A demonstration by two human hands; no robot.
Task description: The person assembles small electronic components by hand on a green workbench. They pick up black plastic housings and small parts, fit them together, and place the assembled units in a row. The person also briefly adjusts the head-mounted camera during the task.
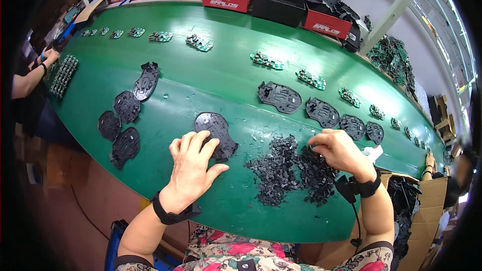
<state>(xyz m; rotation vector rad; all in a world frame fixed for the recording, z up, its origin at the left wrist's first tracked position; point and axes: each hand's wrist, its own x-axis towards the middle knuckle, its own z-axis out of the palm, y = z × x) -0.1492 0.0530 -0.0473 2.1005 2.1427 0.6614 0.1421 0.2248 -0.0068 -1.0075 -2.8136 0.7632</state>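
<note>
The black plastic base plate (217, 131) was a flat, rounded piece with moulded ribs and cutouts, lying face up on the green desk (211, 75). It sat right under the fingertips of the left grip (193, 168), sticking out past them on the far side. The heap of small black plastic parts (288, 170) was loose and scattered, spread out beneath and just inside of the right grip (339, 150), whose fingertips pinched at its top edge.
</note>
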